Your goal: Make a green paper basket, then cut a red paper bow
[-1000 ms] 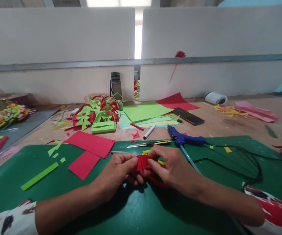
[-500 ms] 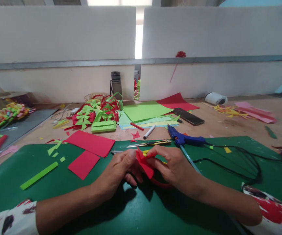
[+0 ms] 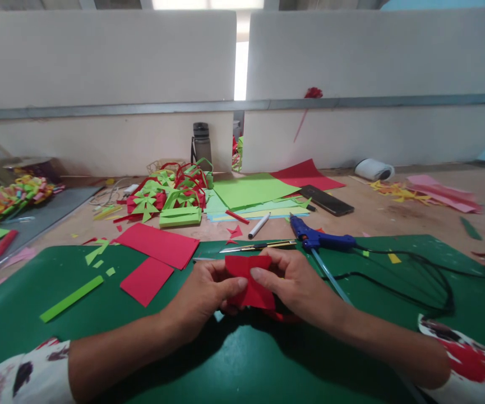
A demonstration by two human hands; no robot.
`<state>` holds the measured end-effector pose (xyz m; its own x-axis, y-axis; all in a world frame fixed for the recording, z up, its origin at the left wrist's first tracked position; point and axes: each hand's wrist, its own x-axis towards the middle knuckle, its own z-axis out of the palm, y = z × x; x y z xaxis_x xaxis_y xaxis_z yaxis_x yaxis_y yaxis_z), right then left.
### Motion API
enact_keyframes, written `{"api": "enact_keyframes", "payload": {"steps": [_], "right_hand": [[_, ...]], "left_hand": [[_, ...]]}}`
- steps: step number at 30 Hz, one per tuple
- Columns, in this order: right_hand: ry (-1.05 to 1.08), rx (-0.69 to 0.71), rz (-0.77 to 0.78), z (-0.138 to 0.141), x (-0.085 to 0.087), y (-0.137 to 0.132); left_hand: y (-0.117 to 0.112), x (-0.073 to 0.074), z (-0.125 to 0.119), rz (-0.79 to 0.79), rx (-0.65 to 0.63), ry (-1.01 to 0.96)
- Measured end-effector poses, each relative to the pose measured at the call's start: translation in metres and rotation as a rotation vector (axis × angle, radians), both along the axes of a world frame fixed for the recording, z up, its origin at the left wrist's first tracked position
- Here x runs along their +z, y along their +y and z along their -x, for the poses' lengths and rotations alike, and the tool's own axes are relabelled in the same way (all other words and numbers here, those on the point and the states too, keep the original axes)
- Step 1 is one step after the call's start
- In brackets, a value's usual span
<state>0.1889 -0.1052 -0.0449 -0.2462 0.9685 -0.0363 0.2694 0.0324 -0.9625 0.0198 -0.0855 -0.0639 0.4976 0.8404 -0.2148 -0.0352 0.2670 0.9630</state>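
Both my hands pinch a small red paper piece (image 3: pixel 248 280) just above the green cutting mat (image 3: pixel 234 359). My left hand (image 3: pixel 206 292) grips its left side with thumb on top. Its right side is held by my right hand (image 3: pixel 295 283), fingers curled. The piece faces me flat, with a notched top edge. A red paper strip curls beneath my right hand. Scissors (image 3: pixel 259 246) lie on the mat right behind my hands, and a blue glue gun (image 3: pixel 320 240) rests to their right.
Two red paper rectangles (image 3: pixel 156 244) and a green strip (image 3: pixel 72 298) lie on the mat's left. Behind are finished red and green paper baskets (image 3: pixel 170 196), coloured sheets (image 3: pixel 250 191), a pen (image 3: pixel 259 225), a phone (image 3: pixel 326 200), a bottle (image 3: pixel 201 143) and the glue gun's black cable (image 3: pixel 427 275).
The red piece has been unfolded and turned from a bunched fold into a flat shape facing me. Both hands stayed in place, shifting their fingers.
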Motion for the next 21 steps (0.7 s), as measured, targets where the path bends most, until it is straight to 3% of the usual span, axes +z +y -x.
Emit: {"api": "enact_keyframes", "payload": {"steps": [8, 16, 18, 21], "right_hand": [[-0.029, -0.038, -0.009, -0.001, -0.003, 0.005], [-0.306, -0.126, -0.248, -0.014, -0.002, 0.014], [-0.452, -0.099, -0.338, -0.018, -0.001, 0.016], [-0.843, 0.034, -0.427, -0.022, 0.001, 0.015]], "left_hand": [[0.0, -0.003, 0.001, 0.049, 0.004, -0.068], [0.006, -0.003, 0.006, 0.112, 0.104, -0.095], [0.009, 0.0, 0.008, 0.108, 0.159, -0.102], [0.014, 0.004, 0.012, 0.107, 0.231, -0.136]]}}
